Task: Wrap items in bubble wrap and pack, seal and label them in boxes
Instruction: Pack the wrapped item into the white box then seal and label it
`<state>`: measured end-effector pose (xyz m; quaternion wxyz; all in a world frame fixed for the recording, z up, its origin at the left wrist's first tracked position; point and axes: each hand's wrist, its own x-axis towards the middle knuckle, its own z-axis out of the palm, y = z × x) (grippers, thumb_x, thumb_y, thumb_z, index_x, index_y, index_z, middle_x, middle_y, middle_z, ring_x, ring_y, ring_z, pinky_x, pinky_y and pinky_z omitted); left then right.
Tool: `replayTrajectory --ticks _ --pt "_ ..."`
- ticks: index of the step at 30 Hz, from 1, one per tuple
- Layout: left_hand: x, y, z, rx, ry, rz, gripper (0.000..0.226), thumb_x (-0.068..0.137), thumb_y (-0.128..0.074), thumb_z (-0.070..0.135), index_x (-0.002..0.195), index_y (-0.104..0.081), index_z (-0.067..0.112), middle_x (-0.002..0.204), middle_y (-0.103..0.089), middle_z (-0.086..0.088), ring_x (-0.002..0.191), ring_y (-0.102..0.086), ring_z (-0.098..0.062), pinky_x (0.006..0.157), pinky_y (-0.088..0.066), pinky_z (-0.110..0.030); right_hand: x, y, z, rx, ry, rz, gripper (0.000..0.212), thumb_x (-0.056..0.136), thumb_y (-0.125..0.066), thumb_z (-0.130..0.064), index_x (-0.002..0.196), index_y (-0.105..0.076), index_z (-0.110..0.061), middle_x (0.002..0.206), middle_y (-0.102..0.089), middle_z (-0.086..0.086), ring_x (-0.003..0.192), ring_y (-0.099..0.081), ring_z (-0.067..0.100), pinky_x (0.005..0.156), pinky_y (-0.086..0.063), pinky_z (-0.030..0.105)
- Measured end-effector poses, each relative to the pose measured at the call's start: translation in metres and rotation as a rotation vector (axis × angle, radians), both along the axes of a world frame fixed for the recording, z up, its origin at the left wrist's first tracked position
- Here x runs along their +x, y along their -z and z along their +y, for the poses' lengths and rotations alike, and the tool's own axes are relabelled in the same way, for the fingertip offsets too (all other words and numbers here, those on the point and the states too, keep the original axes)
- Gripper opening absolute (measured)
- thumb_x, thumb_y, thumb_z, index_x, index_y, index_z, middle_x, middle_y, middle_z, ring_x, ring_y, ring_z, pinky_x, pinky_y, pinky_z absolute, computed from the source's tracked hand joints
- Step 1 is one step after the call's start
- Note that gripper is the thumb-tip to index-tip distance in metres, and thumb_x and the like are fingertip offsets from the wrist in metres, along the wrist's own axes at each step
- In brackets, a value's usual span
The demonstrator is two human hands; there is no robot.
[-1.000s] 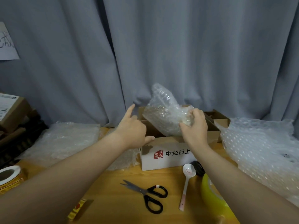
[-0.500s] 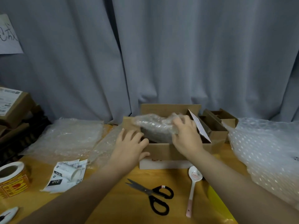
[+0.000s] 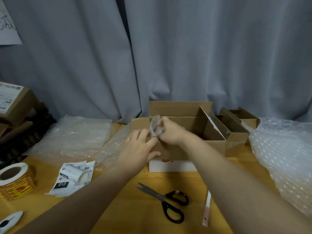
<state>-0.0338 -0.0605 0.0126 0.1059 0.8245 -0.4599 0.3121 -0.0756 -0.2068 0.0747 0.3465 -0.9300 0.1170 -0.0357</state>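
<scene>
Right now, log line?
phase: packing | right hand: grips bubble-wrapped item at cardboard box rim | left hand: rests on box front

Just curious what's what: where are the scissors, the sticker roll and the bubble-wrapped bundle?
scissors [image 3: 161, 198], head view, the pivot where the blades cross.
sticker roll [image 3: 18, 188], head view, its yellow printed side.
bubble-wrapped bundle [image 3: 154, 125], head view, the clear wrap's upper part.

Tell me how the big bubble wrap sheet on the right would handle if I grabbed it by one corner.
The bubble wrap sheet lies in crumpled folds, so it would probably droop floppily rather than hold shape. It looks airy, likely light for its bulk. Its glossy plastic might slip through a loose pinch.
</scene>
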Motion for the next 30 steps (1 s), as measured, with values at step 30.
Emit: replayTrajectory --ticks 30 --pt "0.072 -0.046 0.008 0.543 -0.077 0.058 0.048 0.091 -0.044 0.055 0.126 -0.047 0.022 0.132 -0.052 0.005 0.128 -0.035 -0.021 0.112 -0.019 -0.04 0.039 -0.002 -0.015 -0.349 -0.203 0.221 0.055 0.1 -0.021 -0.049 0.14 -0.047 -0.022 0.149 -0.04 0.002 0.133 -0.039 0.024 0.108 -0.032 0.037"
